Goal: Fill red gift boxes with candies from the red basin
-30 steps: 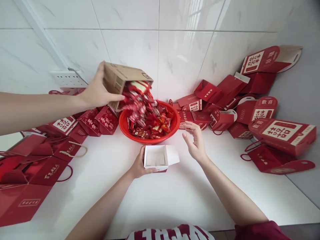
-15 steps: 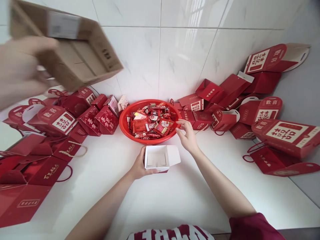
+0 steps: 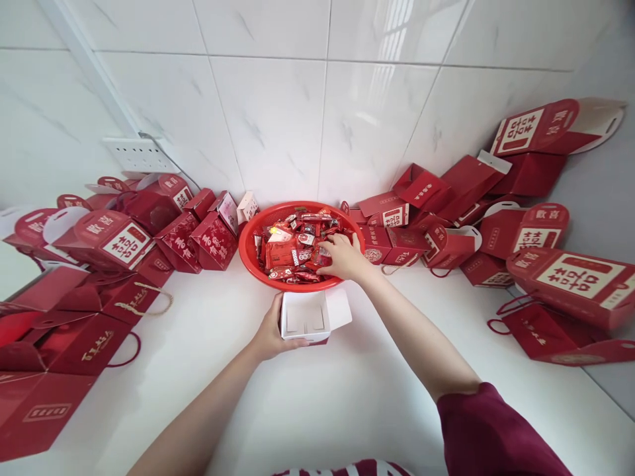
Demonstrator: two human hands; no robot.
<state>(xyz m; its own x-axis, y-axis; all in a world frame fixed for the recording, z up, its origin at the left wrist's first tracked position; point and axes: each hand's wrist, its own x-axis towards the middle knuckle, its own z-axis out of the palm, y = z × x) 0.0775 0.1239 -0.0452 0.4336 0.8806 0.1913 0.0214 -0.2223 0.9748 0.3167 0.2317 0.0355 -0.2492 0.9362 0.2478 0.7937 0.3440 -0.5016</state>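
My left hand (image 3: 272, 334) grips a small gift box (image 3: 304, 313) from its left side, thumb along the near edge. The box has a white interior with nothing inside, a raised flap on the right and a red outer wall low down. Just beyond it stands a red plastic basket (image 3: 251, 264) heaped with red-wrapped candies (image 3: 282, 254). My right hand (image 3: 344, 256) reaches over the basket's right side, fingers apart and bent down onto the candies. Whether a fingertip has hold of a packet cannot be made out.
Stacked red gift boxes (image 3: 112, 241) line the left side of the white table (image 3: 377, 403). More red boxes (image 3: 533, 231) are piled on the right. A tiled wall (image 3: 278, 125) rises behind, with a power strip (image 3: 141, 156) at the left.
My right hand has moved left from beside the basket onto the candies. Another hand with a brown cardboard box, at upper left before, is out of view. The left hand still holds the gift box.
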